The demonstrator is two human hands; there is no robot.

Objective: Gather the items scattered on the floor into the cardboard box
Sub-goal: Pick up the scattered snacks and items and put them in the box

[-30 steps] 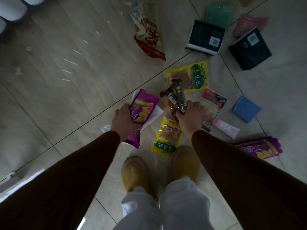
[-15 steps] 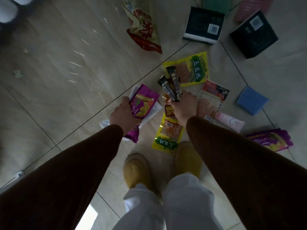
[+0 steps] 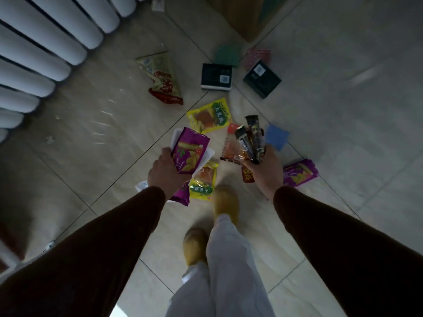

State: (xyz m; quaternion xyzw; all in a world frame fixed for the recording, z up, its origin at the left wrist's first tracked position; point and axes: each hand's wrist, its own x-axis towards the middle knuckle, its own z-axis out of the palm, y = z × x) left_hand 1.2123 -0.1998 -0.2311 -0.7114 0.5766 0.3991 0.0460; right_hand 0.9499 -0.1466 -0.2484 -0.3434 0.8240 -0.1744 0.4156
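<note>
Left hand [image 3: 168, 172] clamped on purple snack packet [image 3: 191, 152], right hand [image 3: 266, 167] gripping dark stick packets [image 3: 250, 136], yellow packet [image 3: 209, 115] at 12 o'clock, cardboard box [image 3: 240, 14] beyond

Two purple packets [image 3: 192, 154] [image 3: 298, 173], two yellow packets [image 3: 209, 116] [image 3: 203, 181], two black boxes [image 3: 216, 76] [image 3: 262, 79]

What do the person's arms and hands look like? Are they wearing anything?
Both arms wear long, plain dark brown sleeves that end at the wrists. The left hand and right hand are bare: no gloves, and no rings or watch that I can make out in the dim light.
</note>
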